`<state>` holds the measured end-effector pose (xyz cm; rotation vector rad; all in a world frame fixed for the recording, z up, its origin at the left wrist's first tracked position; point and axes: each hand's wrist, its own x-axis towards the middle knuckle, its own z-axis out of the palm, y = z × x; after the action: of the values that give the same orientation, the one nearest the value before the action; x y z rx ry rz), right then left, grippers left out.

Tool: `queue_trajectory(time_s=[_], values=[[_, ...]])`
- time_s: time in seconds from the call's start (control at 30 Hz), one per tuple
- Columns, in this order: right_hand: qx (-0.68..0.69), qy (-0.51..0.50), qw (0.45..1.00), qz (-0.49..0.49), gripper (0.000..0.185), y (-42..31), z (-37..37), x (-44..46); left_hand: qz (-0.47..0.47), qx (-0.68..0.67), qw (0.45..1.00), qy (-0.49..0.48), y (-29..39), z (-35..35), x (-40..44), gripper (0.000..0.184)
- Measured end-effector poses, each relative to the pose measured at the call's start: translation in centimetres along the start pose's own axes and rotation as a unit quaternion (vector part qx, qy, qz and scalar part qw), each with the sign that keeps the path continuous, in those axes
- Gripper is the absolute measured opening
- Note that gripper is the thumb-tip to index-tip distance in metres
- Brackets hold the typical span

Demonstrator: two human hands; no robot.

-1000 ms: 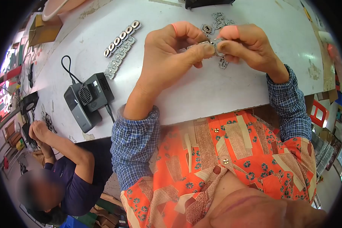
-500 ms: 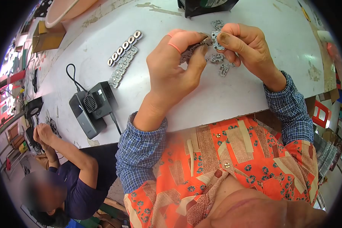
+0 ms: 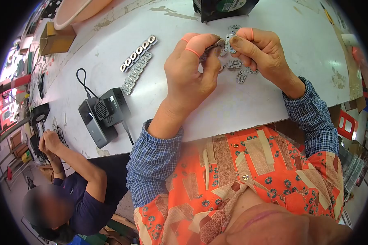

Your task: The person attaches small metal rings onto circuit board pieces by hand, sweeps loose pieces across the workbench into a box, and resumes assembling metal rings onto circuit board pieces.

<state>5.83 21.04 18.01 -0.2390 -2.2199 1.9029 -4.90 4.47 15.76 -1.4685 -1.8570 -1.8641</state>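
My left hand [image 3: 190, 71], with orange finger bands, is closed around a row of small grey parts [image 3: 210, 51], mostly hidden by the fingers. My right hand [image 3: 263, 53] pinches one small silvery part with dark holes [image 3: 230, 43] between thumb and fingers. The two hands almost meet, and that part is close to the row's end; whether they touch I cannot tell. Several loose parts of the same look lie on the table under and beside my right hand, among them one small grey part [image 3: 241, 76] nearest me.
Left of my hands lie a strip with round discs [image 3: 138, 54] and a grey strip of parts [image 3: 136, 73]. A dark device with a cable [image 3: 104, 116] stands nearer the edge. A black box [image 3: 225, 9] is at the back. A co-worker [image 3: 86, 179] sits at the left.
My right hand has shifted slightly left with the silvery part, bringing it nearer the row in my left hand. The whole view has moved a little.
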Motion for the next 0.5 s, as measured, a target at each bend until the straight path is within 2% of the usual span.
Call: queue_trajectory(time_s=[0.07, 0.2, 0.3, 0.37, 0.47, 0.5], values=[[0.007, -0.031, 0.999, 0.001, 0.026, 0.2, -0.5, 0.1, -0.026, 0.023, 0.999, -0.007, 0.0, 0.0, -0.4, 0.021], [0.003, -0.012, 1.000, 0.019, 0.026, 0.0, -0.4, 0.2, -0.033, 0.056, 0.998, -0.018, 0.0, -0.4, -0.3, 0.021], [0.020, -0.015, 0.999, 0.033, 0.027, -0.1, -0.4, 0.3, -0.007, 0.004, 1.000, 0.013, -0.6, -0.1, 0.0, 0.023], [0.040, -0.006, 0.999, 0.036, 0.026, 0.0, -0.2, 0.2, -0.009, -0.001, 1.000, -0.014, -0.4, -0.3, -0.1, 0.023], [-0.011, 0.022, 0.996, 0.089, 0.027, -0.3, -0.5, 0.4, 0.035, 0.003, 0.998, -0.045, -0.8, -0.2, -0.2, 0.024], [-0.072, 0.036, 0.996, 0.046, 0.027, 0.1, -0.6, 0.3, 0.054, 0.023, 0.997, -0.053, -1.4, -0.3, -0.4, 0.024]])
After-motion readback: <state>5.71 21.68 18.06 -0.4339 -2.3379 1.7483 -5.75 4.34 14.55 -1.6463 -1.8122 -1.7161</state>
